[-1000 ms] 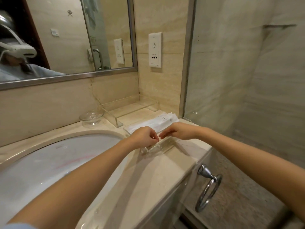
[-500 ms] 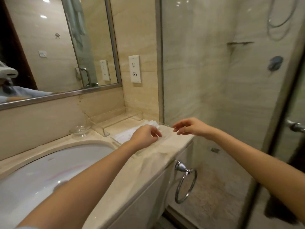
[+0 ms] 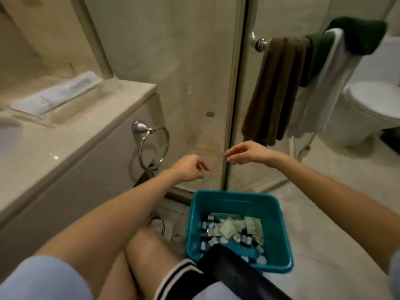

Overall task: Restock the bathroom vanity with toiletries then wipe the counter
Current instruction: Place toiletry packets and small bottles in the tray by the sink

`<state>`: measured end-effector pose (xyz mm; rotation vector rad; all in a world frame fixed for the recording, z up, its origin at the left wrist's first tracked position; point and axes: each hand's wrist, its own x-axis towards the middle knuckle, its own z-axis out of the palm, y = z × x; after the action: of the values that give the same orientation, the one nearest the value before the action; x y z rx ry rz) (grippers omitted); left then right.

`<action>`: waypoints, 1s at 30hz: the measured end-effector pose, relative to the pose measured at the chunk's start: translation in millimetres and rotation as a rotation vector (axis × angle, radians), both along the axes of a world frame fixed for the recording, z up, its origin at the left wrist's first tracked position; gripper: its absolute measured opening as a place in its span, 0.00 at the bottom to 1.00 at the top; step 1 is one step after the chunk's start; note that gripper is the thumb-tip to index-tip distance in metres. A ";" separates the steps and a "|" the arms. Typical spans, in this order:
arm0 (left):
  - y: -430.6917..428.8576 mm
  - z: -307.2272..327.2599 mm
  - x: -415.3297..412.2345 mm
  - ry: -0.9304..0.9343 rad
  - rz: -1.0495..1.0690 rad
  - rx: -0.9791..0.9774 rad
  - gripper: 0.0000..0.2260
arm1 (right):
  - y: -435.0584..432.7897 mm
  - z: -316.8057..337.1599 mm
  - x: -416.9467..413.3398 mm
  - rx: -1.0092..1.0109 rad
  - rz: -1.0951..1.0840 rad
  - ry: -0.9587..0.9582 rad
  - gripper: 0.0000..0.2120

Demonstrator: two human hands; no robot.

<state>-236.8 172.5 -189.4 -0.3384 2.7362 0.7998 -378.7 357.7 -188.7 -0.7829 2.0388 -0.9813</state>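
A teal plastic bin (image 3: 238, 202) stands on the floor, holding several small bottles and pale sachets (image 3: 232, 229). My left hand (image 3: 190, 167) hangs above the bin's far left corner, fingers loosely curled and empty. My right hand (image 3: 244, 152) hovers higher, above the bin's far edge, fingers apart and empty. On the beige vanity counter (image 3: 65, 139) at the left, white packets (image 3: 58, 94) lie in a clear acrylic tray (image 3: 30, 114).
A chrome towel ring (image 3: 153, 141) hangs on the vanity's end. A glass shower door (image 3: 173, 83) stands behind. Brown, green and white towels (image 3: 279, 83) drape over its handle. A toilet (image 3: 372, 105) sits far right. My bare knees and a dark object fill the bottom.
The view has swung from the counter down to the floor. Both hands have left the white packets and tray and now hang over the teal bin.
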 end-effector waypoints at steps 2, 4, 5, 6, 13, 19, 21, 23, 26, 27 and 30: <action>13.8 -32.1 -10.4 -0.054 -0.031 0.046 0.11 | 25.4 -40.8 -4.1 0.048 -0.065 -0.059 0.12; 23.5 -66.2 -17.2 -0.102 -0.050 0.077 0.11 | 42.4 -82.3 -4.1 0.098 -0.146 -0.127 0.09; 27.1 -84.2 -18.3 -0.124 -0.050 0.091 0.11 | 47.5 -102.7 -1.9 0.116 -0.183 -0.158 0.08; 29.7 -102.6 -18.1 -0.142 -0.044 0.106 0.11 | 50.5 -123.0 0.9 0.136 -0.216 -0.179 0.07; 23.8 -234.8 -2.6 -0.254 0.125 0.182 0.13 | 39.0 -255.0 21.6 0.307 -0.257 -0.318 0.07; 13.1 -329.8 7.9 -0.323 0.234 0.188 0.14 | 12.8 -350.9 25.7 0.434 -0.301 -0.394 0.07; 15.8 -359.4 13.1 -0.370 0.230 0.203 0.15 | 5.9 -386.0 27.5 0.502 -0.311 -0.404 0.07; 21.1 -376.6 18.0 -0.427 0.225 0.207 0.15 | -4.0 -412.9 30.9 0.542 -0.327 -0.406 0.03; 22.3 -407.3 8.9 -0.495 0.217 0.198 0.16 | -24.8 -460.5 32.3 0.652 -0.233 -0.356 0.08; 20.4 -415.3 2.8 -0.512 0.208 0.191 0.16 | -33.4 -471.4 31.0 0.681 -0.163 -0.312 0.13; 10.4 -436.1 -13.5 -0.559 0.163 0.181 0.19 | -62.8 -496.4 21.3 0.697 -0.055 -0.151 0.21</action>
<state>-250.4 182.9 -625.5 -0.6422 2.1216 0.8335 -357.4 294.9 -685.1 -0.2699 2.0706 -0.2896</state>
